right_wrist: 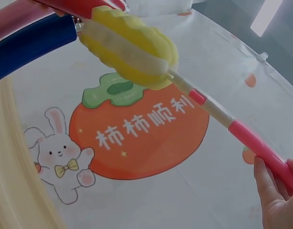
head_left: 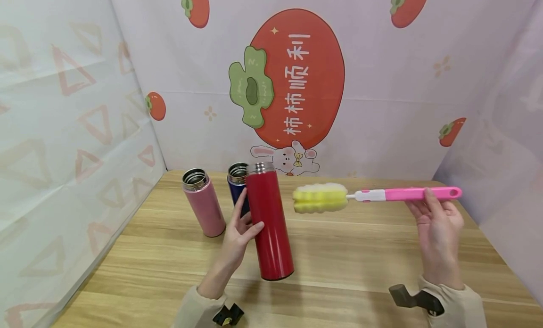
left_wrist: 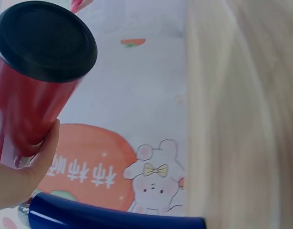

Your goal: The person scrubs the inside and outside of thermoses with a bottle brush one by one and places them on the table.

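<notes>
My left hand grips a tall red thermos around its side, thumb across the front. The thermos has no lid, its steel neck points up, and it leans slightly left. Its black base shows in the left wrist view, held off the table. At the right, my right hand pinches the pink handle of a bottle brush between thumb and fingers. The brush lies level in the air, its yellow and white sponge head pointing left toward the thermos, a gap between them in the head view.
A lidless pink thermos stands on the wooden table at the left. Behind the red thermos, a dark blue thermos is partly hidden by it and my fingers. A printed cloth backdrop rises along the table's far edge.
</notes>
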The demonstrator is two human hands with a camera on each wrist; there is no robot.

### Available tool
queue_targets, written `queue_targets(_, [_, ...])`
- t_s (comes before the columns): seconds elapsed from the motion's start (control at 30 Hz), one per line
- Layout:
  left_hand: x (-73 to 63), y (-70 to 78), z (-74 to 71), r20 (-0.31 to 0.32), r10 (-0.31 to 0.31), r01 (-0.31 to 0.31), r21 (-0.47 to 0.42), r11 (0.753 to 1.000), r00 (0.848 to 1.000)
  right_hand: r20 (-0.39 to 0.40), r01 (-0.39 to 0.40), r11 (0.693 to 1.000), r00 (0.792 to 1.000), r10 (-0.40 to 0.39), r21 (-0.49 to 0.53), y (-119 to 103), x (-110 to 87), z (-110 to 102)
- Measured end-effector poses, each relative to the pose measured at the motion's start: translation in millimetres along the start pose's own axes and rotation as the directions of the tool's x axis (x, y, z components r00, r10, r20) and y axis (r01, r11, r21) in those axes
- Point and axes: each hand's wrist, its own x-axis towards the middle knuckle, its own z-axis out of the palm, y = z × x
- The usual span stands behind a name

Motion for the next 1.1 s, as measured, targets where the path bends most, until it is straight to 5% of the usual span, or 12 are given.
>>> queue_targets(0.47, [-1.5,27.6,-14.2,-0.113,0.188,-0.193,-0.038,0.980,0.976,0.164,0.037,0.981,0.987,-0.005,-0.191,6,-6.9,4])
queue_targets(1.0, [-4.6,41.9,-21.7,-0.227,0.256,-0.279,-0.074,0.958,0.940,0.286,-0.003,0.953,0.954,0.093,-0.302,14,-8.7,5])
queue_targets(1.1, [-4.2,42.1,-21.6,-0.228,0.255,-0.278,-0.073,0.958,0.940,0.309,-0.012,0.957,0.945,0.105,-0.290,22,6.5,-20])
